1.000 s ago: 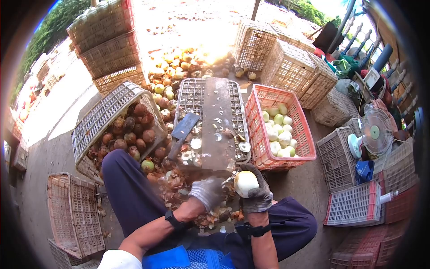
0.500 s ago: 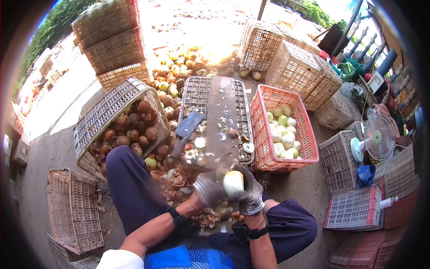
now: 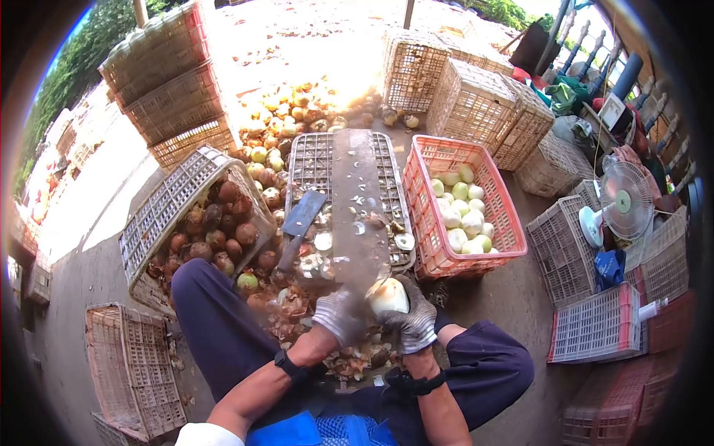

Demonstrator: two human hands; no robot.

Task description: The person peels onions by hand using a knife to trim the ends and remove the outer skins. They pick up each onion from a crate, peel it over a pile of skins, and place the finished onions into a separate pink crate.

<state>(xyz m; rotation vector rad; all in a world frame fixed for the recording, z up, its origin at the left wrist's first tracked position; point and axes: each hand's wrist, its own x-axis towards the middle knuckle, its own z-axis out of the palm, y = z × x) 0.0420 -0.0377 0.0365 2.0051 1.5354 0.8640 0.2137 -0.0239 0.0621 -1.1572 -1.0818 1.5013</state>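
Lower centre: gloved right hand wrapped round bare white onion | left hand curled shut, contents unclear, now pressed to onion's side, apart a second ago | above: cleaver beside board | right: red basket of peeled onions.

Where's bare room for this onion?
The far end of the plank, beyond the cleaver, is mostly bare. So is the floor between the red basket and the crate by the fan. Peelings crowd the ground under the left hand and the right hand holding the onion.
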